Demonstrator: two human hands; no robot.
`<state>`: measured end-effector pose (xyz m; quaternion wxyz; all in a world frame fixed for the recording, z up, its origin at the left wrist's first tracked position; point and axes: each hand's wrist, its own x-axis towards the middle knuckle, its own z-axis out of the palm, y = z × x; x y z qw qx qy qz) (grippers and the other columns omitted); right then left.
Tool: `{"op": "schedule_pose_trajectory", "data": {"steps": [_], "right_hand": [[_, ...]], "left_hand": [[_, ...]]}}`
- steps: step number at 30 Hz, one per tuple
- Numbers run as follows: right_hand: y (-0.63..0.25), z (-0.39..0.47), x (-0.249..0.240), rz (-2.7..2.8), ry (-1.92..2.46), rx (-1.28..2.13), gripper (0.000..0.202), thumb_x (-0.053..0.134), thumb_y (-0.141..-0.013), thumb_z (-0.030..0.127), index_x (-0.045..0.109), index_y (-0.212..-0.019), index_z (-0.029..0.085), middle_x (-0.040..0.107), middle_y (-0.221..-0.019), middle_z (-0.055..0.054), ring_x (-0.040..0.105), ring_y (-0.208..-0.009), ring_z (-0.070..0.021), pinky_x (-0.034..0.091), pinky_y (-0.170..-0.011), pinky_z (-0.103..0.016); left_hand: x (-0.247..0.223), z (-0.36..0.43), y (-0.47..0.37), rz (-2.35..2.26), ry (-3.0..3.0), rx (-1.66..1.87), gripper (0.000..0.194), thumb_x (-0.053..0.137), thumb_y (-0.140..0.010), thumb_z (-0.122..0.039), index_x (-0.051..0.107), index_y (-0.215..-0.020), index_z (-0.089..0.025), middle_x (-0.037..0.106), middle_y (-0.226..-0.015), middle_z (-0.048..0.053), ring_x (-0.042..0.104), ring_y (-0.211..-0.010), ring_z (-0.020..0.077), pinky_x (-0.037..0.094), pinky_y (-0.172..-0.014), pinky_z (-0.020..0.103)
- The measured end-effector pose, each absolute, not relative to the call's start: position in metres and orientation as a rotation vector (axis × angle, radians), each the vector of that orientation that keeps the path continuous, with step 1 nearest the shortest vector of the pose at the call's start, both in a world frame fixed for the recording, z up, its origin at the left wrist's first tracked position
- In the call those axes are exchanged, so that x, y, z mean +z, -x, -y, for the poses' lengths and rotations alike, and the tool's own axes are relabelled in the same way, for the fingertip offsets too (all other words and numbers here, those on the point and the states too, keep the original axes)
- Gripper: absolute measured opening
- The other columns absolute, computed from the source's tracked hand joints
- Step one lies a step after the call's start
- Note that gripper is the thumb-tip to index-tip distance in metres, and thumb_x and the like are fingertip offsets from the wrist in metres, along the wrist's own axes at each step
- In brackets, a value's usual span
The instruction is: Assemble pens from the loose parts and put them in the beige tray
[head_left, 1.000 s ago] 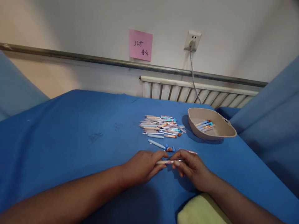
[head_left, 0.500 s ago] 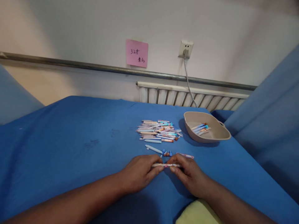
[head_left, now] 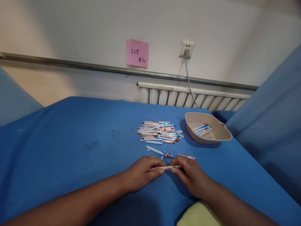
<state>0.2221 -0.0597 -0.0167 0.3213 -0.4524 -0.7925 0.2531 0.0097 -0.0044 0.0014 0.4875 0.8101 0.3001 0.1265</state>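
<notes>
We see smooth plastic in the held pen [head_left: 167,168] and piled pens [head_left: 150,134] (a few parts look clear and glossy), matt plastic in the beige basin [head_left: 217,134], dull metal in the rail [head_left: 105,67], matt paper in the pink note [head_left: 137,56], and matt fabric in the blue cloth [head_left: 70,141].

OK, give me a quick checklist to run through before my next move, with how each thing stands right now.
1. Left hand has hold of the patterned pen: ok, gripping one end.
2. Right hand has hold too: ok, gripping the other end.
3. Patterned pen fully in one piece: cannot tell, both hands cover its ends.
4. Pile of pens clear of both hands: ok, it lies beyond them.
5. Tan basket upright: ok, with several pens inside.
6. Right hand clear of the pink-patterned piece: cannot tell, they meet in this view.
</notes>
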Motion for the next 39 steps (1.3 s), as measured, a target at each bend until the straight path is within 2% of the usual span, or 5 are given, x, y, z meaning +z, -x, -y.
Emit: {"op": "schedule_pose_trajectory", "data": {"steps": [9, 17, 21, 27, 39], "right_hand": [[-0.231, 0.057, -0.013, 1.944, 1.231, 0.663, 0.01, 0.049, -0.09, 0.024, 0.059, -0.091, 0.021, 0.064, -0.079, -0.001, 0.059, -0.072, -0.0135, 0.043, -0.066, -0.024], [-0.255, 0.033, -0.03, 1.673, 1.424, 0.625, 0.015, 0.053, -0.087, 0.032, 0.059, -0.085, 0.019, 0.066, -0.079, -0.002, 0.062, -0.074, -0.0162, 0.046, -0.068, -0.026], [-0.261, 0.019, -0.042, 1.804, 1.465, 0.572, 0.013, 0.052, -0.086, 0.029, 0.062, -0.085, 0.02, 0.066, -0.081, -0.002, 0.061, -0.075, -0.0172, 0.046, -0.069, -0.028], [-0.244, -0.002, -0.036, 2.028, 1.461, 0.256, 0.016, 0.052, -0.085, 0.017, 0.063, -0.097, 0.021, 0.066, -0.101, -0.006, 0.056, -0.098, -0.0207, 0.041, -0.087, -0.033], [-0.207, -0.02, -0.01, 2.312, 1.754, 0.132, 0.019, 0.046, -0.091, 0.021, 0.063, -0.098, 0.015, 0.066, -0.097, -0.012, 0.057, -0.095, -0.024, 0.04, -0.082, -0.033]], "left_hand": [[-0.004, -0.001, -0.007, -0.825, -1.886, 0.327, 0.027, 0.048, -0.087, -0.035, 0.066, -0.092, -0.015, 0.061, -0.075, -0.001, 0.053, -0.069, 0.0127, 0.041, -0.063, 0.021], [-0.005, -0.015, -0.008, -0.951, -1.664, 0.525, 0.031, 0.054, -0.081, -0.041, 0.066, -0.088, -0.013, 0.061, -0.078, 0.0, 0.052, -0.072, 0.0141, 0.041, -0.067, 0.022], [-0.006, -0.018, -0.009, -0.989, -1.598, 0.601, 0.032, 0.056, -0.078, -0.044, 0.064, -0.081, -0.013, 0.052, -0.067, -0.003, 0.043, -0.061, 0.0106, 0.036, -0.058, 0.021], [-0.011, -0.021, -0.01, -0.979, -1.567, 0.656, 0.035, 0.057, -0.077, -0.046, 0.065, -0.085, -0.012, 0.048, -0.062, -0.004, 0.038, -0.056, 0.0095, 0.03, -0.053, 0.02], [-0.018, -0.023, -0.006, -0.956, -1.629, 0.71, 0.03, 0.056, -0.08, -0.039, 0.066, -0.092, -0.012, 0.049, -0.059, -0.005, 0.04, -0.053, 0.009, 0.033, -0.052, 0.02]]}}
